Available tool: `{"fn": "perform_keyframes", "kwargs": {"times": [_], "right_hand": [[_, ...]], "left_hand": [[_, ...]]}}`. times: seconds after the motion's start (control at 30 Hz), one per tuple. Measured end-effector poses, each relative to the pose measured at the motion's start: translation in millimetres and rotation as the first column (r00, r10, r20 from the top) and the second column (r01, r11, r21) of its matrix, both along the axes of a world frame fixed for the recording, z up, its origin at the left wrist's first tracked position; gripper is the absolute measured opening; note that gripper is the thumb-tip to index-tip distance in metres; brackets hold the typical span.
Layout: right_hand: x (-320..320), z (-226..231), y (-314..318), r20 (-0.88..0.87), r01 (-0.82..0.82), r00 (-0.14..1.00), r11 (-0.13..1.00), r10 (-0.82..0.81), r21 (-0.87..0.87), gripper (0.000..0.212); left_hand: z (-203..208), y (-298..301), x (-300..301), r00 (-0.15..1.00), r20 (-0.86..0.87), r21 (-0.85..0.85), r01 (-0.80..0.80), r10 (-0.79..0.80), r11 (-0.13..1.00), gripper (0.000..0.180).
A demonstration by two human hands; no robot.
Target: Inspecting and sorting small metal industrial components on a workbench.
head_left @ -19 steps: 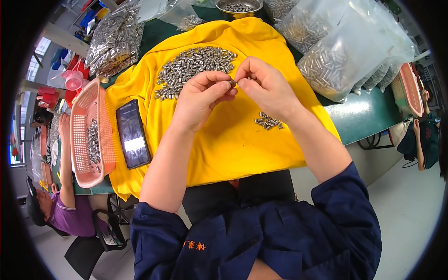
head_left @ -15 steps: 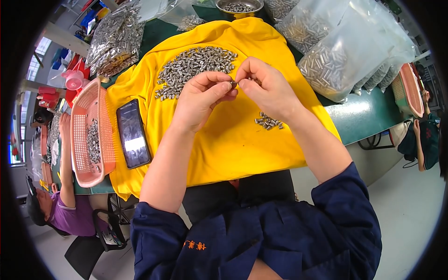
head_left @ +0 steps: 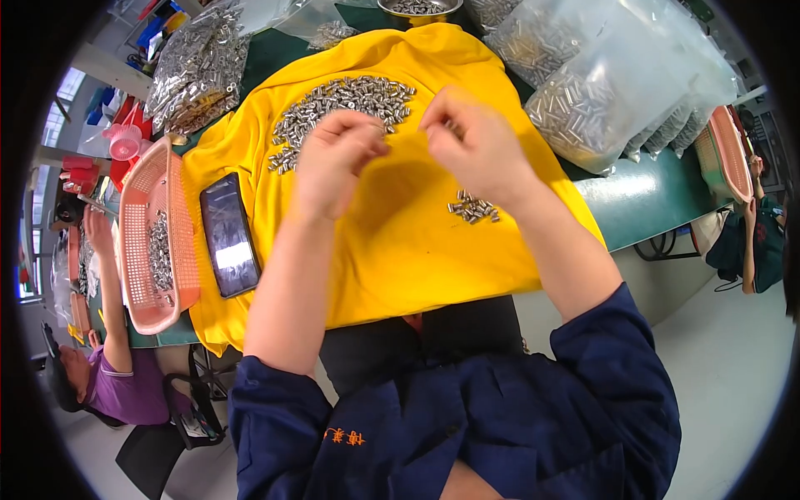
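My left hand (head_left: 337, 158), smeared by motion, is held over the yellow cloth (head_left: 400, 283) at the near right side of a large pile of small metal cylinders (head_left: 346, 104). Its fingers are bent and pinched together; what they hold, if anything, I cannot make out. To the right of it and apart from it, my right hand (head_left: 475, 146) is curled closed, thumb against forefinger. A bit of grey metal shows inside its fingers, like the small cylinders. Below that hand a smaller group of metal cylinders (head_left: 473, 207) lies on the cloth.
At left, a phone (head_left: 229, 236) lies beside a pink basket (head_left: 185, 242) holding metal parts. Clear bags of metal parts (head_left: 575, 108) stand at far right, another bag (head_left: 200, 67) at far left. A metal bowl (head_left: 420, 18) sits at the back. A person in purple (head_left: 125, 387) works at left.
My hands, which met at the fingertips over the cloth, have moved apart. The left went leftward and the right rose slightly. The whole view has shifted a little.
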State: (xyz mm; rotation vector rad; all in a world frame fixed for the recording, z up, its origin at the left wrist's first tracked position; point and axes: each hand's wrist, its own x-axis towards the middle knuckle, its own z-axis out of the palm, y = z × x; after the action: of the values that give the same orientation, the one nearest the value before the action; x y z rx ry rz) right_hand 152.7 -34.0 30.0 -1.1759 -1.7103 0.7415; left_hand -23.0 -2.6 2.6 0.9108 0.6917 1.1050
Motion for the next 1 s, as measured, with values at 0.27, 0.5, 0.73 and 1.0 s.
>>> {"fn": "perform_keyframes", "kwargs": {"times": [0.27,0.5,0.73,1.0], "right_hand": [[7.2,-7.9,10.7,-0.187,0.133,0.975,0.989,-0.119,0.062,0.007],[5.0,-0.6,7.3,-0.177,0.104,0.980,0.993,-0.093,0.053,0.005],[4.9,-5.0,7.2,-0.154,0.062,0.987,0.996,-0.051,0.069,0.005],[2.4,-1.2,4.5,-0.112,0.078,0.991,0.995,-0.071,0.064,0.008]], "left_hand": [[1.9,-31.2,28.6,0.730,-0.673,0.277,0.396,-0.118,0.875,0.019],[14.3,11.2,3.8,0.417,-0.787,0.611,0.431,0.454,0.664,0.012],[8.0,17.8,10.3,0.079,-0.853,0.459,0.582,0.515,0.671,0.007],[20.0,13.3,10.0,0.076,-0.816,0.494,0.607,0.574,0.622,0.007]]}}
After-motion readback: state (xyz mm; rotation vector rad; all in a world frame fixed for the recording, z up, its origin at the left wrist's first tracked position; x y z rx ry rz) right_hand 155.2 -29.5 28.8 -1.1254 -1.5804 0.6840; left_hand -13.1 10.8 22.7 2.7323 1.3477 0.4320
